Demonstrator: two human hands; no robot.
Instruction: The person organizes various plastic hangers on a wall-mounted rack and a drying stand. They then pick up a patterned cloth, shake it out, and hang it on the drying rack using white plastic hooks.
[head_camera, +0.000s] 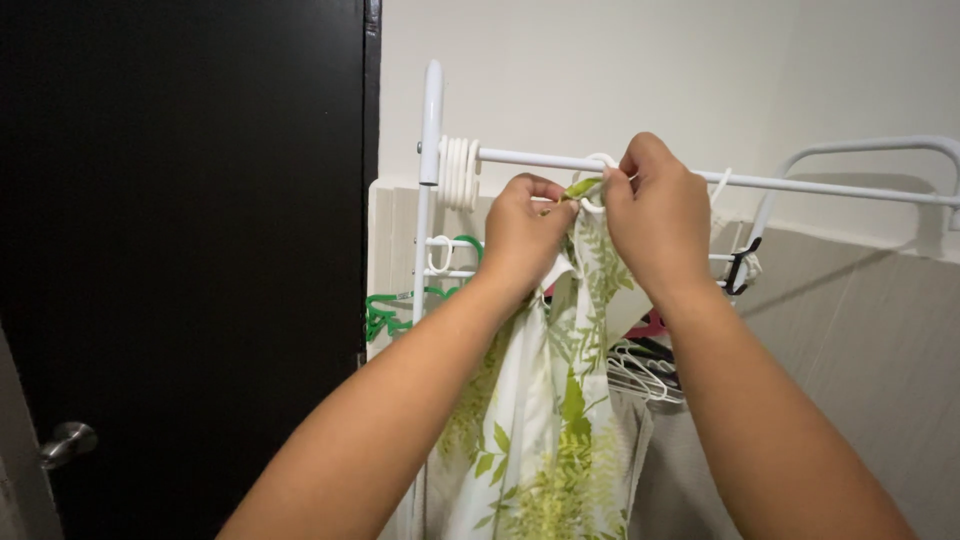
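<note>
Up high, both hands (590, 225) pinching curtain (560, 400) edge

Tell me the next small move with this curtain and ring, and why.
Probably push the curtain edge onto the ring. Both hands, left hand and right hand, pinch the fabric's top right at that ring on the rod, and the cloth hangs loose below. More rings wait bunched at the rod's end.

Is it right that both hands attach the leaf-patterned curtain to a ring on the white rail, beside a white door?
Not quite: the door is black, as the head view shows. Both the left hand and right hand do hold the leaf-patterned curtain at a ring on the white rail.
</note>
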